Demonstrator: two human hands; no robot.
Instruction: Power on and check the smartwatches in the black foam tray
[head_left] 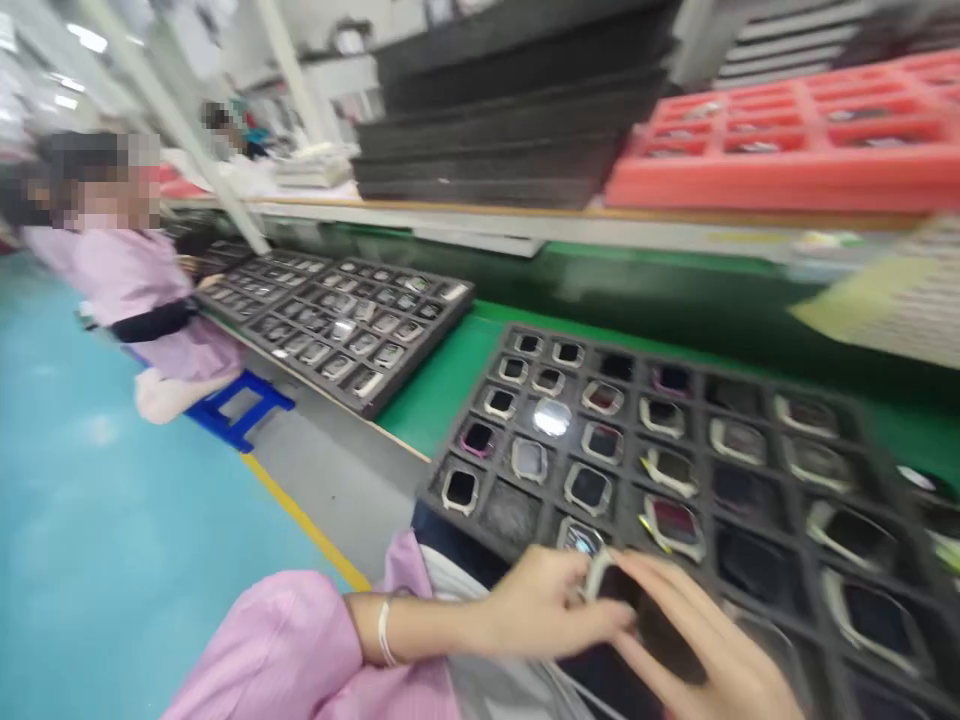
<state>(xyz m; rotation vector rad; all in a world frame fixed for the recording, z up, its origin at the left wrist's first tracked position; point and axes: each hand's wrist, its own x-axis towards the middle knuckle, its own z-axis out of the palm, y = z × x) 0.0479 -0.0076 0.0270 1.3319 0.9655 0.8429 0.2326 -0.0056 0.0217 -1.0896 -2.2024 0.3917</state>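
Observation:
My left hand (551,605), with a white band on its wrist, reaches in from the left with its fingers closed on the near side of a smartwatch case (664,630). The case has a pale metal frame and a dark screen. From the lower right, my right hand (716,640) grips the same case along its far side, fingers extended over the edge. Both hands are over the front edge of a dark foam tray (510,510) whose square pockets hold many similar watch cases. Just beyond my fingers, one watch case (581,535) lies in its pocket.
A second foam tray (352,395) of watch cases is farther left on the green bench mat (431,390). A shelf above bears stacked black foam (487,130) and a red tray (780,180). A co-worker in pink (142,270) sits at left, near a blue stool (240,410).

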